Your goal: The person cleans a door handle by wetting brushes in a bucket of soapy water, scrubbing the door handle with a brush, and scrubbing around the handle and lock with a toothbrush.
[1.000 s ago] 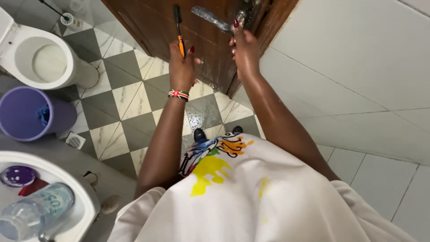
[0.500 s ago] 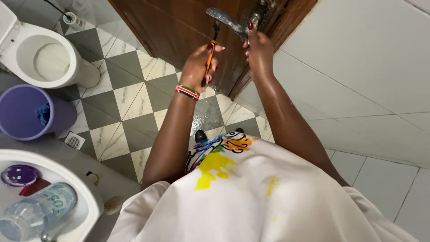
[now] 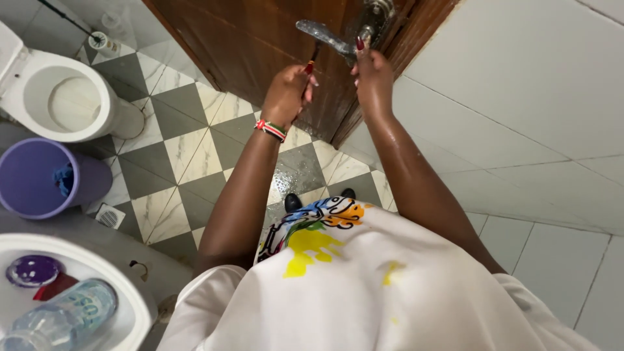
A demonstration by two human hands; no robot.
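Note:
My left hand [image 3: 289,91] is closed around an orange-handled screwdriver [image 3: 311,60], whose dark shaft points up at the metal lever door handle [image 3: 323,34] on the brown wooden door [image 3: 253,45]. My right hand [image 3: 372,78] rests against the door just under the handle's round base [image 3: 375,16], fingers pressed to the metal; whether it grips anything is hidden. A beaded bracelet [image 3: 270,130] circles my left wrist.
A white toilet [image 3: 55,97] stands at the upper left on the grey and white checked floor [image 3: 188,149]. A purple bucket [image 3: 39,179] sits below it. A white basin [image 3: 123,299] at the lower left holds a plastic bottle [image 3: 65,318]. White wall tiles [image 3: 520,117] fill the right.
Both hands have stayed at the door handle while the view moved closer. The screwdriver has shifted right, from beside the handle to directly beneath the lever.

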